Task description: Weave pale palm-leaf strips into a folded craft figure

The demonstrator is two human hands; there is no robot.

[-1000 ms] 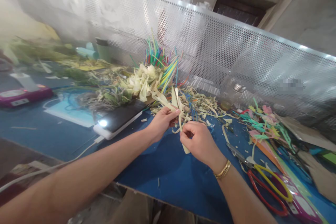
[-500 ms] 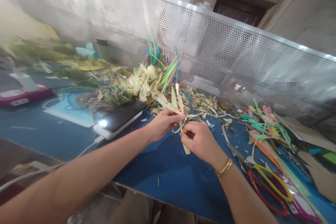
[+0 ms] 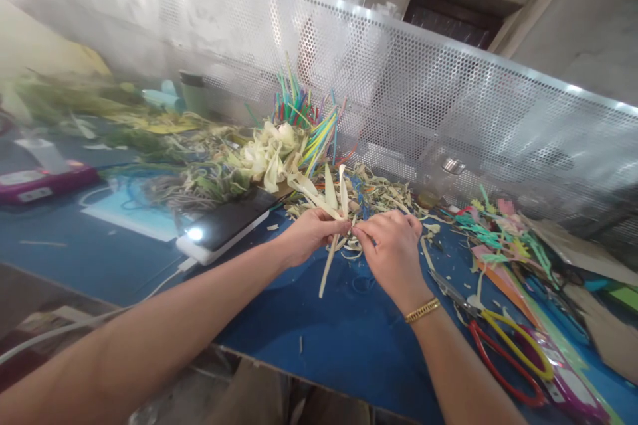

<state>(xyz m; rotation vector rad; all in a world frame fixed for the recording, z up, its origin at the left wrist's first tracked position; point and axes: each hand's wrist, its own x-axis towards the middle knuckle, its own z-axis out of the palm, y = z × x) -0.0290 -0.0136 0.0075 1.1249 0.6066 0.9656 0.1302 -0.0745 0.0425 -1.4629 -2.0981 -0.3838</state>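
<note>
My left hand [image 3: 309, 236] pinches a bundle of pale leaf strips [image 3: 335, 204] just above the blue table [image 3: 319, 325]. Two strip ends stand up above my fingers and one long end hangs down toward the table. My right hand [image 3: 391, 249] meets it from the right, fingertips pinched on the same strips at the crossing point. A gold bracelet [image 3: 422, 311] sits on my right wrist.
Red- and yellow-handled scissors [image 3: 503, 345] lie right of my right arm. A phone [image 3: 226, 226] on a white cable lies to the left. A pile of pale strips and cuttings [image 3: 269, 159], coloured straws [image 3: 304, 116] and a perforated metal screen [image 3: 448, 106] stand behind.
My right hand rose and moved up to the crossing point. The long strip end it held low now hangs free, swung to the left under my left hand.
</note>
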